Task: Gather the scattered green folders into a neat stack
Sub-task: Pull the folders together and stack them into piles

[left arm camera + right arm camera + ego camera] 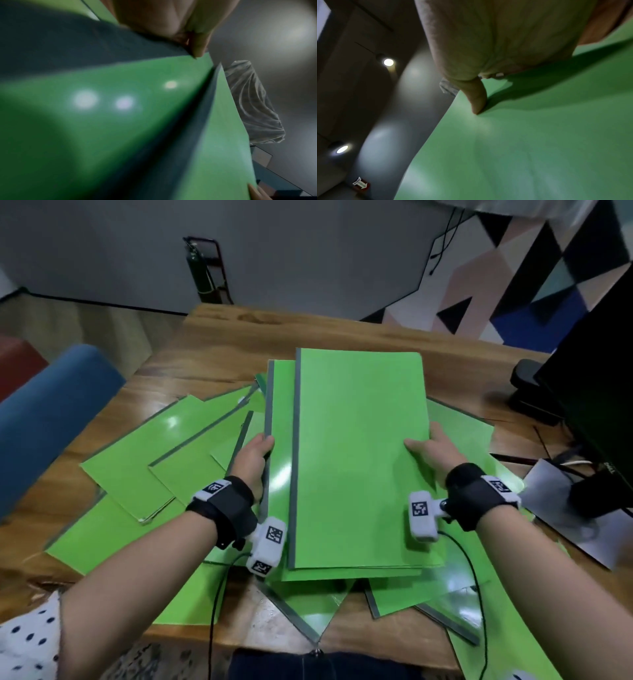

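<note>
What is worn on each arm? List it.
Both arms are bare, with no sleeves. The left hand and right hand each have a black wrist strap with white blocks carrying black-and-white square tags. A thin black cable trails from each.

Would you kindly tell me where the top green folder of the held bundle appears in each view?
Head: top green folder at centre, between both hands.
Left wrist: narrow strip right of its grey spine.
Right wrist: fills lower right.
Shared landmark: right hand, thumb on its cover.
</note>
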